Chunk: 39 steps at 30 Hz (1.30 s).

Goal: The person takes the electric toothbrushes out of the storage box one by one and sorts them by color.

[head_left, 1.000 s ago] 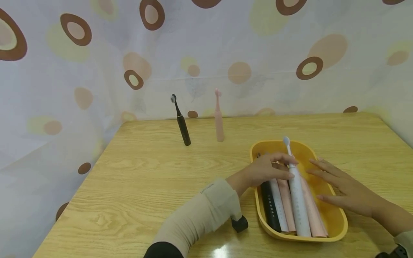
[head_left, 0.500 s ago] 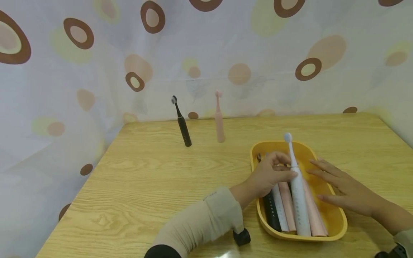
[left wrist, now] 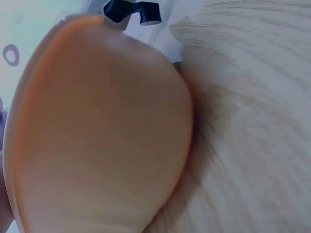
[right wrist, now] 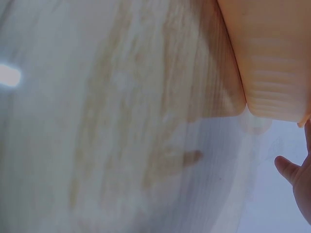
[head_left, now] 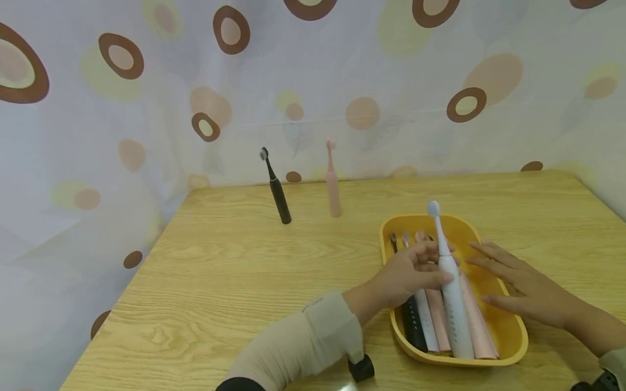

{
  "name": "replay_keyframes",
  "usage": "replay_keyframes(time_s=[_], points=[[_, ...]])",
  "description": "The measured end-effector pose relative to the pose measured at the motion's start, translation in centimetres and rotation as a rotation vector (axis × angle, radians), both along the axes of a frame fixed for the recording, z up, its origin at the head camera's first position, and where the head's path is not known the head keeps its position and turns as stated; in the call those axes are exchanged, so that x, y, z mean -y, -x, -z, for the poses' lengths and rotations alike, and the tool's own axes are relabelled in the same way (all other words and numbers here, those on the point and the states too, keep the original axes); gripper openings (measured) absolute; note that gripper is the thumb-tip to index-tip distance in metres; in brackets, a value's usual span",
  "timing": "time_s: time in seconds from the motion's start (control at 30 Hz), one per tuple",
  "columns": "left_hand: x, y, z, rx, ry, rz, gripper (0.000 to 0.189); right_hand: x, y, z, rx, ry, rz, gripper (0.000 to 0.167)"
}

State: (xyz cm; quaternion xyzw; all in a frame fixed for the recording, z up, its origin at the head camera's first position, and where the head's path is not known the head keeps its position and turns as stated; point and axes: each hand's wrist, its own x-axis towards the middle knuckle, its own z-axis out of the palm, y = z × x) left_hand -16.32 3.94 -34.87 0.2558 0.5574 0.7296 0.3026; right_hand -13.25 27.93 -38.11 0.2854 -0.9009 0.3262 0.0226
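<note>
My left hand (head_left: 406, 274) pinches a white electric toothbrush (head_left: 456, 309) between thumb and fingers. Its brush head is raised above the yellow container (head_left: 522, 339), and its base is low at the near end. In the container, a black toothbrush (head_left: 414, 328), a silvery-white toothbrush (head_left: 427, 326) and pink toothbrushes (head_left: 479, 326) lie side by side, partly hidden by the left hand. My right hand (head_left: 520, 285) has its fingers spread over the container's right rim, holding nothing. In the right wrist view, its fingers (right wrist: 287, 170) show near the container's wall (right wrist: 277, 63).
A black toothbrush (head_left: 280, 201) and a pink toothbrush (head_left: 333, 193) stand upright near the back of the wooden table (head_left: 220, 282). Behind them hangs a patterned cloth (head_left: 318, 65). In the left wrist view, the container's wall (left wrist: 107, 131) fills much of the picture.
The left hand has moved slightly down and nearer, with the white toothbrush's head now raised a little higher. More brush heads show behind that hand. The right hand stays put.
</note>
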Motion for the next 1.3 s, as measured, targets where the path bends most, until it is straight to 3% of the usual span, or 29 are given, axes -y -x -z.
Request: replay_keyframes(time_s=[0.2,0.53,0.73,0.9,1.13,1.3], points=[[0.6,-1.1,-1.0,-0.04,0.029,0.054,0.042,-0.1,0.1,0.1,-0.001,-0.005,0.0,0.06],[0.8,-1.7,-1.9,-0.105,0.055,-0.02,0.042,0.1,0.2,-0.1,-0.013,-0.013,-0.01,0.061],[1.2,-0.8,-2.1,-0.121,0.012,-0.067,0.04,0.1,0.2,-0.1,-0.02,-0.02,-0.014,0.061],[1.8,0.0,-2.0,-0.126,0.024,-0.143,0.039,0.1,0.2,-0.1,-0.029,-0.029,-0.02,0.061],[3.5,0.6,-2.8,-0.114,-0.058,-0.165,0.045,0.1,0.2,0.1,-0.031,-0.03,-0.018,0.061],[4.8,1.0,-3.4,-0.111,-0.072,-0.223,0.045,0.1,0.1,0.2,-0.029,-0.019,-0.018,0.06]])
